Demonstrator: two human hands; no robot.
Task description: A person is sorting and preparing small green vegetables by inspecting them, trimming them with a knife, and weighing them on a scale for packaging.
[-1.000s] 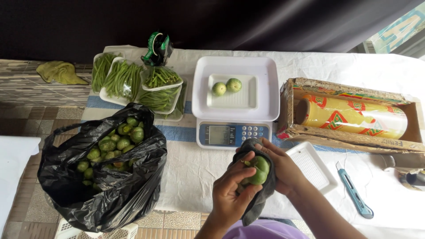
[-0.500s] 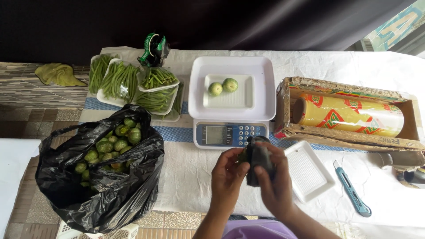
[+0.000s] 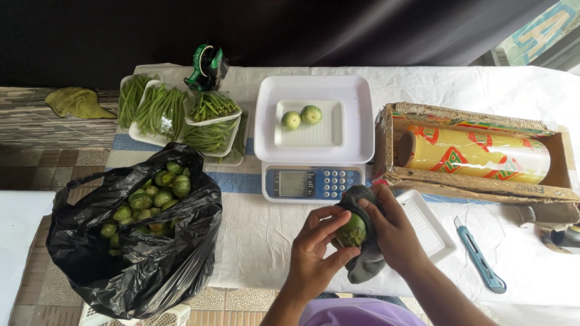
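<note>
A black bag [image 3: 136, 241] of green fruit is set on the tabletop's [image 3: 260, 235] left. Just below the scale [image 3: 313, 142], a fruit [image 3: 352, 231] is grasped by the left hand [image 3: 314, 250] and rubbed with a cloth [image 3: 365, 262] clenched in the right hand [image 3: 396, 232].

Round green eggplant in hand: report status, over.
Left hand grips the round green eggplant. Right hand presses a grey cloth over it. Nothing in the way.
</note>
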